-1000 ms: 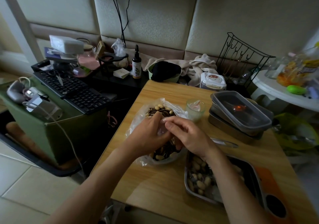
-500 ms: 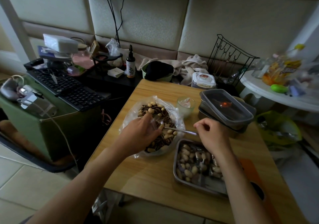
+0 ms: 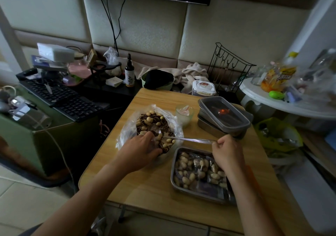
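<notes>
A clear plastic bag [image 3: 127, 126] lies open on the wooden table [image 3: 145, 186], full of dark striped seeds and pale peanuts [image 3: 151, 120]. My left hand [image 3: 140, 151] grips the bag's near edge. My right hand [image 3: 227, 152] pinches the handle end of a long metal spoon [image 3: 183, 138], whose bowl lies over the mix in the bag. Below my right hand sits a rectangular metal tray [image 3: 173, 181] holding peanuts and some wrapped pieces.
Stacked lidded containers [image 3: 225, 115] and a small cup [image 3: 184, 114] stand behind the tray. A green box with keyboards [image 3: 61, 99] is at the left; a wire rack [image 3: 229, 66] and a white round table [image 3: 283, 104] with snacks are at the right. Clutter lines the wall.
My right hand has drawn away from the bag to the right and now holds the spoon by its handle end. The left hand stays at the bag's edge.
</notes>
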A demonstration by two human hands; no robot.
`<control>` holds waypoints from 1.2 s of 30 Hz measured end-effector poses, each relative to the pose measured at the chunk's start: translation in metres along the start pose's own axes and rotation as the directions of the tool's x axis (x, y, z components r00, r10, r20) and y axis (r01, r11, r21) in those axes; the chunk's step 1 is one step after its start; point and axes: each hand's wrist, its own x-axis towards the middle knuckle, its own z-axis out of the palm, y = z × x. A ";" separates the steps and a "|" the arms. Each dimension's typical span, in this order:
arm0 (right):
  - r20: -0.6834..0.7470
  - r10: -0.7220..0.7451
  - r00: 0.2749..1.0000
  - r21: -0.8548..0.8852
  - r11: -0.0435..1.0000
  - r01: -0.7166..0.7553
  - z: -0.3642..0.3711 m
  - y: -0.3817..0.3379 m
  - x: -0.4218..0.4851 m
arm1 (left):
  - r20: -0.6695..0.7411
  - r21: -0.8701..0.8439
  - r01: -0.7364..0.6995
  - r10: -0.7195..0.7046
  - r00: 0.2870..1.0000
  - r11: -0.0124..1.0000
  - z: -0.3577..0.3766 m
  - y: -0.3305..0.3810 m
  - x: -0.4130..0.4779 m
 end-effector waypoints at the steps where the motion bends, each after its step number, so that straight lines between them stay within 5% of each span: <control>1: 0.019 0.031 0.999 0.028 0.999 -0.032 -0.001 0.000 0.000 | 0.001 -0.002 0.003 -0.003 1.000 1.000 0.001 0.000 0.000; 6: 0.095 0.079 0.992 0.162 0.982 -0.093 -0.003 0.002 0.002 | 0.007 0.007 0.000 0.000 1.000 1.000 0.005 -0.004 0.003; 16: -0.044 -0.031 0.999 0.274 0.961 0.042 -0.013 -0.002 -0.019 | 0.015 -0.035 -0.003 0.004 1.000 0.999 0.005 -0.008 0.009; 23: -0.006 -0.232 0.973 0.701 0.692 0.169 0.000 -0.028 -0.032 | 0.021 -0.026 0.022 -0.022 1.000 0.999 0.007 -0.007 0.009; 30: 0.022 -0.354 0.935 0.682 0.689 0.245 0.029 -0.055 -0.033 | -0.019 -0.146 0.042 -0.045 0.999 0.988 0.002 -0.008 0.009; 36: -0.019 -0.237 0.971 0.764 0.623 0.167 0.030 -0.066 -0.024 | -0.133 -0.222 0.084 -0.115 0.984 0.971 -0.011 -0.012 0.012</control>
